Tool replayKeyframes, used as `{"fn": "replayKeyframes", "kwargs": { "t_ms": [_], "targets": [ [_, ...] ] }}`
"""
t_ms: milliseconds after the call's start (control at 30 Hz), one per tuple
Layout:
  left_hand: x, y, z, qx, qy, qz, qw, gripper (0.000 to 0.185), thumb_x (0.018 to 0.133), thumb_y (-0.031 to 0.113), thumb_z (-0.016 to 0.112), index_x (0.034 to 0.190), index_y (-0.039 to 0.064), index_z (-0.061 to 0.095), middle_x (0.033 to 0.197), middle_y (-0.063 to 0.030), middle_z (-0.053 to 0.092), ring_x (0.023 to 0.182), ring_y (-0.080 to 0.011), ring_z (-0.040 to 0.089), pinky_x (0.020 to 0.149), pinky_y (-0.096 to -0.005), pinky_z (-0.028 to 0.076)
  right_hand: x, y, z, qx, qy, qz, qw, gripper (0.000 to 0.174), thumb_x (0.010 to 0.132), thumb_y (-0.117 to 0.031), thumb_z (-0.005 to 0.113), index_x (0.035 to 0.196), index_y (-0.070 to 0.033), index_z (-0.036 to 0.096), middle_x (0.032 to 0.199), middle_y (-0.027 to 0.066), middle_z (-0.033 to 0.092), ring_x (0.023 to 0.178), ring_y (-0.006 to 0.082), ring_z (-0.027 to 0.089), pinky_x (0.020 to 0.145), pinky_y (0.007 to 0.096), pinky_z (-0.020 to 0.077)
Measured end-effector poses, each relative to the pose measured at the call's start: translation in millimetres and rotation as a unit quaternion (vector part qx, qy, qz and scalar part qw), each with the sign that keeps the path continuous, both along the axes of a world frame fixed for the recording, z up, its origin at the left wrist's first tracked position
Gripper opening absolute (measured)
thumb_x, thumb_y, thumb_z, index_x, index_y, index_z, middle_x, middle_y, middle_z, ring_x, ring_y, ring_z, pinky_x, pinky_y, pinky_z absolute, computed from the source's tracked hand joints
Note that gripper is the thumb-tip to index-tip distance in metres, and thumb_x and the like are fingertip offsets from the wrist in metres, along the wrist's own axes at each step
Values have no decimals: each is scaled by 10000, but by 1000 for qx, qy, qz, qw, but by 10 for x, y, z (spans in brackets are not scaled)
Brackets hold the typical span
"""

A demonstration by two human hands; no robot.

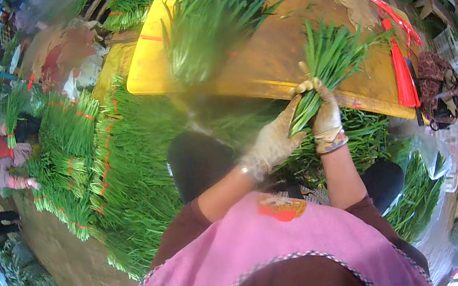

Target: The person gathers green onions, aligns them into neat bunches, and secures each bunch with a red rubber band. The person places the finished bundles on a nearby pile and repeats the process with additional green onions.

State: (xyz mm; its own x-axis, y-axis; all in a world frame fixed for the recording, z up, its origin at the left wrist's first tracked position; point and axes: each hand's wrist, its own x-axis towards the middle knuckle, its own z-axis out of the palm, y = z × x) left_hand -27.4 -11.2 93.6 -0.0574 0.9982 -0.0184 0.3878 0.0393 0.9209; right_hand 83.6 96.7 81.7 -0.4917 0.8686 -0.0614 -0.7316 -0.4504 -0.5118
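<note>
Both of my hands wear pale, soiled gloves and hold one bunch of long green leaf vegetable stalks (327, 59), just over the near edge of a yellow board (275, 68). My left hand (280, 134) grips the stalk ends from the left. On the right side of the same stalks, my right hand (325, 112) has its fingers wrapped near the middle. The leaves fan out up and to the right. A larger loose heap of the same greens (208, 27) lies on the board's left part, its stems partly blurred.
Red plastic ties (401, 66) hang over the board's right end. Bundles tied with red bands (86, 117) are massed on the left. More greens (418, 197) lie in clear plastic at the right. A person (2, 146) holding greens is at far left. A brown patterned cloth (438, 90) lies right.
</note>
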Motion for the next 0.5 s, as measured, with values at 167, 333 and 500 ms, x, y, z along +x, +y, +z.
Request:
{"fn": "replayKeyframes", "kwargs": {
  "t_ms": [167, 333, 500],
  "targets": [
    [-323, -95, 42, -93, -13, -14, 995, 439, 934, 210, 540, 1356, 114, 464, 1047, -241, 642, 969, -376, 632, 832, -432, 516, -60, 481, 246, 57, 17, -33, 998, 539, 919, -154, 608, 1375, 46, 402, 793, 12, 565, 766, 123, 563, 806, 311, 494],
    [-874, -363, -90, -49, -123, 28, 991, 292, 934, 193, 571, 1176, 44, 641, 1037, -117, 683, 893, -183, 645, 828, -313, 518, -150, 972, 479, 65, -20, -98, 993, 274, 951, -200, 571, 1150, -14, 544, 808, 23, 541, 748, 153, 541, 755, 306, 504],
    [-2016, -271, -59, 126, 29, 178, 975, 281, 946, 178, 579, 1172, 27, 652, 1001, -60, 696, 864, -130, 621, 830, -271, 492, -774, 1053, 530, 63, 1, 8, 998, 248, 924, -162, 617, 1110, -14, 547, 858, 27, 542, 784, 133, 545, 761, 305, 504]
  ]
}}
